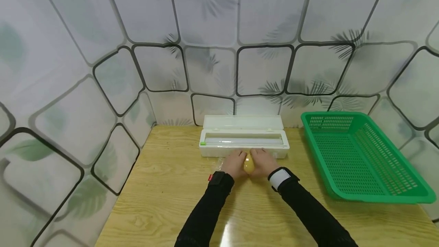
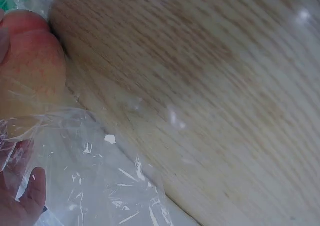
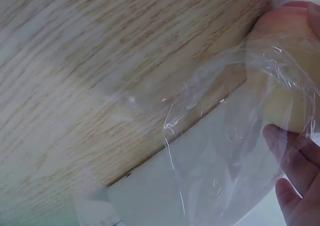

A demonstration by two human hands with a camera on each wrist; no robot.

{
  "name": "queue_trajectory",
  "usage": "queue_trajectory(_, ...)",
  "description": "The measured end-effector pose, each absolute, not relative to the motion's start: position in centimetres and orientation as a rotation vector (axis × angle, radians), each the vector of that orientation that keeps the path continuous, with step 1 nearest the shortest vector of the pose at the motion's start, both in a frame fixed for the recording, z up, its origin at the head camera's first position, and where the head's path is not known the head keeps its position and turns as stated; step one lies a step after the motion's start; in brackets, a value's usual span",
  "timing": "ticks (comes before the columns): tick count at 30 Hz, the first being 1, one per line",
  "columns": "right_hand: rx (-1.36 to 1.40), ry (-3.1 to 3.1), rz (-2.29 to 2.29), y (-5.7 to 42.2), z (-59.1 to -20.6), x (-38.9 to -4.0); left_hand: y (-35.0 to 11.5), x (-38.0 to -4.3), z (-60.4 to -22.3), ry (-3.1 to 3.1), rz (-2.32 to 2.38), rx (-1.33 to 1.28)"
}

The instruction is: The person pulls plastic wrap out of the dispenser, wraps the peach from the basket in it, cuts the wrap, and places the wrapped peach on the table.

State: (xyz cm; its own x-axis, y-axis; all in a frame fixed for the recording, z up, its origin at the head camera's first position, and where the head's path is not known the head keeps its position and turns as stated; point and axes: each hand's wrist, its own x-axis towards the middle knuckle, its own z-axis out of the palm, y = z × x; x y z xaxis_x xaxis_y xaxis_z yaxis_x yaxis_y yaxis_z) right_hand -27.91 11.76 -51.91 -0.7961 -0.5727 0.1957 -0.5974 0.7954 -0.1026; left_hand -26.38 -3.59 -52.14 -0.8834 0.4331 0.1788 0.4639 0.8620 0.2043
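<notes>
A yellow peach (image 1: pixel 249 165) with a reddish end sits between my two hands on the table. From its left side my left hand (image 1: pixel 235 164) holds it, fingers curled against the fruit. My right hand (image 1: pixel 262 163) grips the opposite side. Clear plastic wrap (image 3: pixel 272 66) lies over part of the peach and trails loosely below it in both wrist views. Just beyond the hands stands a long white cling film dispenser (image 1: pixel 210 151), its lid (image 1: pixel 242 122) raised and a roll (image 1: pixel 243 140) inside.
To the right stands a green plastic basket (image 1: pixel 319 159) with slotted walls. A small lime-green piece (image 1: pixel 203 143) sits at the dispenser's left end. The wooden table (image 1: pixel 154 201) meets patterned wall covering (image 1: pixel 212 68) behind and at the left.
</notes>
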Motion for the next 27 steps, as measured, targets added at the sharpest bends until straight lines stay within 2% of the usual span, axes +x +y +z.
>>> queue_trajectory(21,0.934,-2.943,0.405,12.1,-51.2,-28.0,-4.2,-27.8,-52.1,-2.989,-0.468,-0.793)
queue_trajectory(27,0.896,-2.96,0.47,12.2,-51.5,-27.9,-4.4,-27.7,-52.3,-2.963,-0.625,-0.765)
